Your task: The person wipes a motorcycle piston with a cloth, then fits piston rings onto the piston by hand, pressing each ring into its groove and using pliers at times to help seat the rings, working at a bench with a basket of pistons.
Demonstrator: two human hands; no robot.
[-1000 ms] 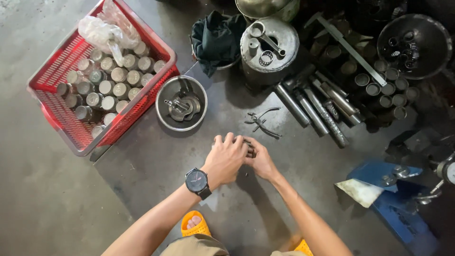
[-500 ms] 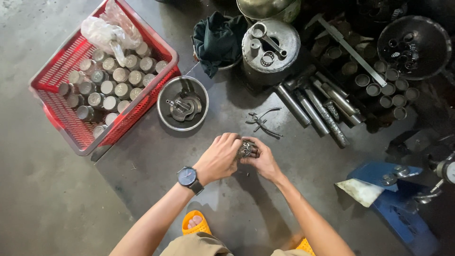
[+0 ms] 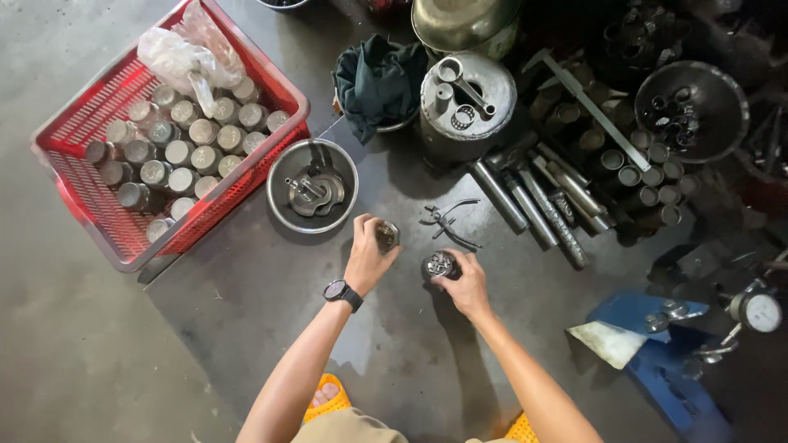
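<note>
Nearest us, two bare forearms reach over a stained concrete floor (image 3: 246, 328), one wearing a dark wristwatch (image 3: 341, 293). We see the hands apart: the left hand (image 3: 366, 256) closes on a small metal sleeve (image 3: 387, 236), lifted clear, while the right hand (image 3: 465, 283) clamps a round metal part (image 3: 439, 264) upright on the floor, presumably to steady it with its open end in view. Just beyond lie thin pliers (image 3: 447, 221), within easy reach. Left of them a shallow steel bowl (image 3: 279, 205) holds loose fittings, so small pieces cannot roll away. Farther left, a red mesh basket (image 3: 90, 221) carries rows of dull grey cylinders (image 3: 176, 152) standing on end, with a crumpled plastic bag (image 3: 185, 57) on top. Farther off sit a dark cloth (image 3: 377, 78), a tin (image 3: 468, 98) topped with tools, and greasy steel rods (image 3: 533, 201) laid side by side.
</note>
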